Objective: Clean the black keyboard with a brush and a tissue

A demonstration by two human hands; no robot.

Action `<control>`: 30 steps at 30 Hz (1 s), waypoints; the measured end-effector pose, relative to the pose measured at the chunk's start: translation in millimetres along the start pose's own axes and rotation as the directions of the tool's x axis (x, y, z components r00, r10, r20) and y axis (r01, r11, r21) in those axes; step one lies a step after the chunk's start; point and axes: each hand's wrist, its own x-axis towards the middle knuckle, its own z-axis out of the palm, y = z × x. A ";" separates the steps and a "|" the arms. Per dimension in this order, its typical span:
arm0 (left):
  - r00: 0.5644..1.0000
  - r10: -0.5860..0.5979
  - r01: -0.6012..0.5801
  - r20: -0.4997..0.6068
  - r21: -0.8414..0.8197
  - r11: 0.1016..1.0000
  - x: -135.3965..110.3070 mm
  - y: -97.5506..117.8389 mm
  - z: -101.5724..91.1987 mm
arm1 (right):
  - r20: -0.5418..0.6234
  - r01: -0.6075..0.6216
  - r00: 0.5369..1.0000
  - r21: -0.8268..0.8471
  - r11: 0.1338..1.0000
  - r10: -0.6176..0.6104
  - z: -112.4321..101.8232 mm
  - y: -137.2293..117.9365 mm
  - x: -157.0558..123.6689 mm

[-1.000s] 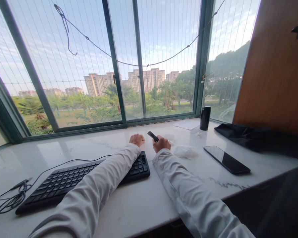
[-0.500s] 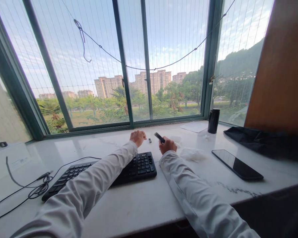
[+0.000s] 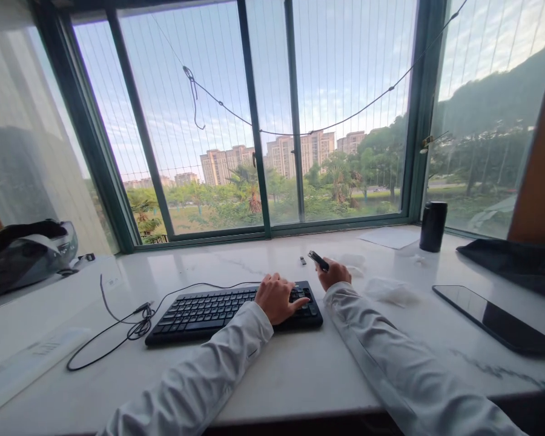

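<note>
A black keyboard [image 3: 218, 307] lies on the white marble sill. My left hand [image 3: 278, 297] rests on its right end, fingers spread over the number keys. Just past the keyboard's right corner, my right hand [image 3: 333, 274] holds a small dark slim object [image 3: 318, 260], raised a little off the surface. A tiny dark piece [image 3: 303, 260] lies on the sill just left of that object, touching neither hand. Both arms wear white sleeves.
The keyboard's cable [image 3: 131, 321] loops at the left. A black phone [image 3: 495, 318] lies at the right, crumpled tissue [image 3: 390, 290] beside my right arm, a black cup [image 3: 433, 226] and paper [image 3: 388, 237] by the window, dark cloth [image 3: 522, 263] far right, a bag [image 3: 25, 254] far left.
My left hand drew back from the sill behind the keyboard onto the keyboard's right end, leaving the tiny dark piece on the sill. The view swung left. My right hand kept its object.
</note>
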 end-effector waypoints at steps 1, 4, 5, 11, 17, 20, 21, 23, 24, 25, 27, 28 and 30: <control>1.000 0.001 0.000 -0.006 0.014 1.000 -1.0 1.2 -1.4 | -0.015 0.019 1.000 0.028 0.999 -0.018 1.4 0.0 -0.1; 0.997 0.069 -0.069 -0.028 -0.021 0.997 -1.8 3.0 -6.8 | -0.078 0.059 0.996 0.185 0.981 -0.045 4.7 -0.9 0.8; 0.994 0.108 -0.109 -0.031 -0.042 0.993 -2.3 3.2 -8.1 | -0.094 0.057 0.995 0.257 0.965 -0.034 5.5 -1.9 1.2; 0.973 0.229 -0.228 -0.006 -0.129 0.965 -7.4 -2.1 -6.1 | 0.130 -0.163 0.987 0.812 0.560 0.099 7.7 -13.1 -1.3; 0.969 0.247 -0.242 0.009 -0.168 0.956 -6.6 -6.5 2.2 | 0.372 -0.375 0.927 0.919 0.124 0.051 -0.1 -24.4 -4.4; 0.975 0.221 -0.215 0.016 -0.185 0.959 -6.1 -6.5 5.5 | 0.457 -0.457 0.890 0.889 0.034 0.009 -4.9 -28.4 -6.9; 0.977 0.215 -0.207 0.019 -0.189 0.960 -5.9 -6.6 6.6 | 0.483 -0.483 0.875 0.875 0.015 0.001 -5.9 -29.1 -7.8; 0.978 0.209 -0.200 0.028 -0.191 0.961 -5.4 -7.0 8.8 | 0.527 -0.527 0.850 0.850 -0.009 0.006 -7.1 -29.3 -9.0; 0.977 0.208 -0.199 0.034 -0.187 0.962 -5.0 -7.4 9.9 | 0.543 -0.542 0.840 0.840 -0.015 0.016 -7.3 -28.8 -9.4; 0.978 0.205 -0.195 0.041 -0.179 0.964 -4.6 -7.9 11.1 | 0.556 -0.555 0.831 0.831 -0.019 0.024 -7.3 -28.0 -9.5; 0.980 0.192 -0.182 0.049 -0.157 0.971 -3.7 -9.2 13.5 | 0.581 -0.581 0.813 0.814 -0.022 0.028 -7.2 -26.0 -9.5; 0.981 0.185 -0.176 0.051 -0.148 0.973 -3.3 -9.9 14.7 | 0.595 -0.595 0.803 0.804 -0.022 0.022 -7.0 -25.0 -9.6; 0.983 0.176 -0.167 0.050 -0.143 0.976 -2.8 -11.0 16.9 | 0.622 -0.622 0.783 0.783 -0.022 0.005 -6.4 -23.6 -10.0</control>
